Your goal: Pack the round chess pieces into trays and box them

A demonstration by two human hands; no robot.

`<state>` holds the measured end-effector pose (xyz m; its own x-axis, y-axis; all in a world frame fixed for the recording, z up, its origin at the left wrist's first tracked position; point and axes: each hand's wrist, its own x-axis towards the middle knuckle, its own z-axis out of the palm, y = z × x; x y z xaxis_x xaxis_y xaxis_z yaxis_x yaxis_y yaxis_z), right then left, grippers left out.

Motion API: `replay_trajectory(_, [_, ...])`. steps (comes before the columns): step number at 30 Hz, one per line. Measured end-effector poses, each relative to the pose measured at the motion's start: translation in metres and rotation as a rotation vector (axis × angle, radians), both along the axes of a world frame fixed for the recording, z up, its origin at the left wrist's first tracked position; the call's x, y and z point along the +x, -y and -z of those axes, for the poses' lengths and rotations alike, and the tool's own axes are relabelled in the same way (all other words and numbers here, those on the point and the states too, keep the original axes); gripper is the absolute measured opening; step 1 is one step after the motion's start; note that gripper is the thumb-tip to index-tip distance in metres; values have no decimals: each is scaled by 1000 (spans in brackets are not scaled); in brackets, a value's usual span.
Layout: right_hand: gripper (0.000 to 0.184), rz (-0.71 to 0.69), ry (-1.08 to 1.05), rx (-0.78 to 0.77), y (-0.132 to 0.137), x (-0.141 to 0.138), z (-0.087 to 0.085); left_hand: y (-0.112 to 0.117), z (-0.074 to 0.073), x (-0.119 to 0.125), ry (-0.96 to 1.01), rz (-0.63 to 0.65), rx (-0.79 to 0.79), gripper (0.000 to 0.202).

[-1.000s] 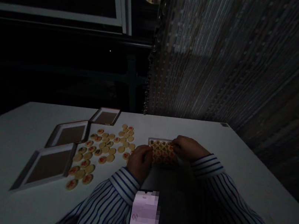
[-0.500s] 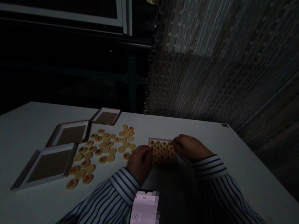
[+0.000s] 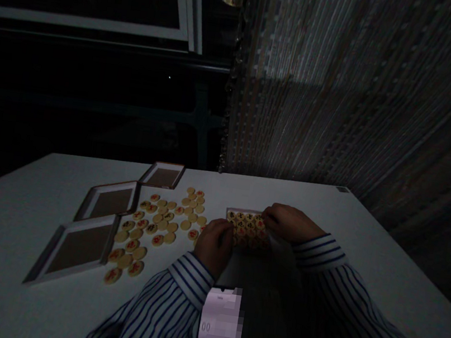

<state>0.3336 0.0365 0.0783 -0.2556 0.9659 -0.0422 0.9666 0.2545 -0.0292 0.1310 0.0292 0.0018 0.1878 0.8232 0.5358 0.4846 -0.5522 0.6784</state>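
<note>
On the white table (image 3: 314, 196), a box (image 3: 240, 211) of discs (image 3: 242, 231) lettered in red and black sits between the left hand (image 3: 213, 248) and right hand (image 3: 291, 224); fingers curl, but their grip cannot be told. The phone (image 3: 214, 317) displays "00".

I can see dark blue stripes on white sleeves (image 3: 190, 286). The pieces (image 3: 125, 261) look creamy yellow, some plain, some lettered red or black. Three boxes (image 3: 80, 249) show brown bottoms and whitish walls; the table (image 3: 310, 198) is greyish white, the curtain (image 3: 294, 106) grey with pale flecks, the phone screen (image 3: 220, 315) pinkish lilac.
</note>
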Motion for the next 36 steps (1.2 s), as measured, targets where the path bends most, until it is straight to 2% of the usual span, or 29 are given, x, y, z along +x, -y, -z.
replay_trajectory(8, [27, -8, -19, 11, 0, -2, -1, 8, -5, 3, -90, 25, 121, 16])
replay_trajectory(13, [28, -5, -39, 107, 3, -5, -8, 13, -15, -1, -81, 83, 129, 16])
replay_trajectory(19, [29, 16, -72, 249, 11, -14, -23, 0, -39, -24, 3, 7, 70, 17])
replay_trajectory(22, [29, 18, -91, 289, 15, -18, -28, -12, -44, -43, -1, -58, 8, 20])
replay_trajectory(25, [29, -4, -118, 339, 17, -21, -30, -20, -40, -61, -35, -130, -21, 25])
replay_trajectory(28, [28, -21, -138, 392, 18, -23, -31, -23, -30, -74, -189, -160, 14, 24])
replay_trajectory(31, [28, -7, -140, 423, 18, -27, -30, -23, -21, -82, -365, -80, 63, 23])
replay_trajectory(36, [29, -11, -123, 405, 18, -33, -28, -23, -16, -88, -485, -17, 105, 23])
